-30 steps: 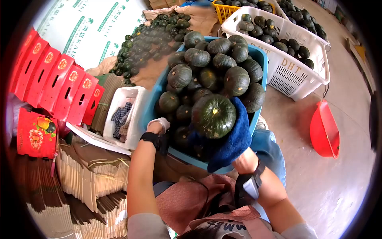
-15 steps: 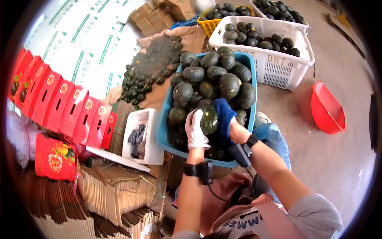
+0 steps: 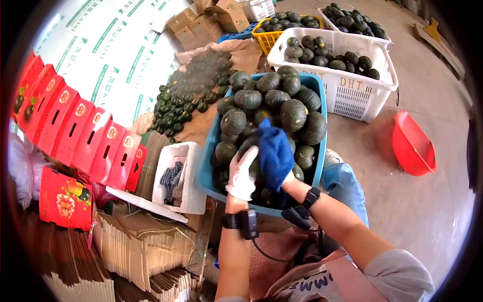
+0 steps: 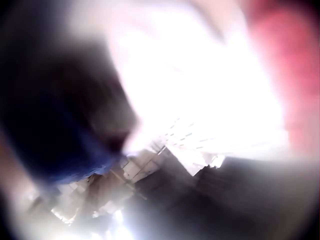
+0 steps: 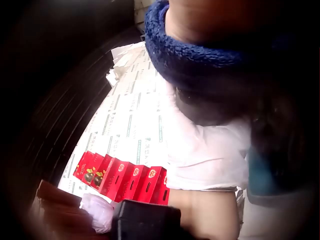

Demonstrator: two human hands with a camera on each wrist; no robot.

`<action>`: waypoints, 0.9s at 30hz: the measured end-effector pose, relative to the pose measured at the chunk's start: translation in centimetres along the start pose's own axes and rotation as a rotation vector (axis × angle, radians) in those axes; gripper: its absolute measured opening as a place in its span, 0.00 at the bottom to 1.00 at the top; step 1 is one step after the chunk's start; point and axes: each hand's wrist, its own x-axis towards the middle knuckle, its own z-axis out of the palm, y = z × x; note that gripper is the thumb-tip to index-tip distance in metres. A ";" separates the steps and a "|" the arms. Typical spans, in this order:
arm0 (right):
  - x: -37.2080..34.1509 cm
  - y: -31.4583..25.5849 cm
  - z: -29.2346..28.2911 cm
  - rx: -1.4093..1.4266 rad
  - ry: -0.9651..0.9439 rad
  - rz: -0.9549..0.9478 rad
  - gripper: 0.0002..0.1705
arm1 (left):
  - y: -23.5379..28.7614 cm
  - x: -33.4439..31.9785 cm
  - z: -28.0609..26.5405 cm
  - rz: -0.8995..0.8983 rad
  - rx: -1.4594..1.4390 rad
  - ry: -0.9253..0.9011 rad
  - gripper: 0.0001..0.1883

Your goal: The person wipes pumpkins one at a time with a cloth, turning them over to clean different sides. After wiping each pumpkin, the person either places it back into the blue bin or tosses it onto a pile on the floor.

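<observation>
In the head view my left hand (image 3: 242, 173), in a white glove, holds a dark green pumpkin (image 5: 205, 107) from its left side. A fluffy blue towel (image 3: 275, 156) wraps my right hand (image 3: 289, 183) and lies against the pumpkin's upper right side, hiding most of the fingers. Glove and towel cover much of the pumpkin. Both hands are over the near part of a blue tub (image 3: 323, 108), heaped with more dark green pumpkins (image 3: 294, 115). Blur and glare fill much of the left wrist view.
A white foam box (image 3: 193, 183) with cloths inside stands left of the tub. Beyond it are red cartons (image 3: 95, 143) and stacked flat cardboard (image 3: 136, 246). White crates (image 3: 354, 95) and a yellow basket (image 3: 269, 40) hold pumpkins behind. A red basin (image 3: 412, 146) is at right.
My left hand has come from the tub's left edge onto the pumpkin. The towel has swung from under the pumpkin's right side up over it, and the pumpkin's top no longer faces the head view.
</observation>
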 end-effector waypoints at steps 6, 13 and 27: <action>0.7 -0.1 -3.7 0.394 -0.323 0.295 0.31 | 0.1 -0.1 2.5 -0.142 -0.513 0.120 0.36; 2.0 2.8 -5.7 0.306 -0.462 0.090 0.32 | 0.4 1.4 -0.8 0.393 0.871 -0.004 0.48; 1.4 4.5 -4.6 0.040 -0.669 0.144 0.26 | 0.3 -0.9 1.5 -0.117 0.137 -0.041 0.44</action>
